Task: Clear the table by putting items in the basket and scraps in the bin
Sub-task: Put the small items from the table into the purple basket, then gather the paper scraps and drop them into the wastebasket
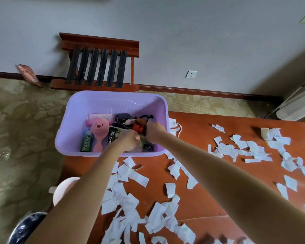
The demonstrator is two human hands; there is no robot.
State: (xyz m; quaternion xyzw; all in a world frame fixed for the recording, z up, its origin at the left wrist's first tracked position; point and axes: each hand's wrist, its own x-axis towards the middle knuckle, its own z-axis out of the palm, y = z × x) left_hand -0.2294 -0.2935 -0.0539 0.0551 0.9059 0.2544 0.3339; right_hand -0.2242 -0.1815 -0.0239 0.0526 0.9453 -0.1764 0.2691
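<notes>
A purple basket [113, 103] sits on the far left corner of the wooden table [209, 143]. Inside lie a pink animal-face brush [99, 132], a green gum bottle [86, 141], a pink case [99, 118], an orange toy [139, 126] and dark items. Both my hands reach into the basket's right half. My left hand [128, 140] is curled on a green and white snack packet [115, 134]. Just right of it, my right hand [154, 130] curls its fingers down onto a dark pouch [148, 147]; its fingertips are hidden. Several torn white paper scraps [130, 205] cover the table.
A black-lined bin [25, 228] stands on the carpet at bottom left, beside a white round stool [63, 189]. A wooden rack [99, 67] leans against the wall behind the basket. More scraps [253, 148] lie across the table's right side.
</notes>
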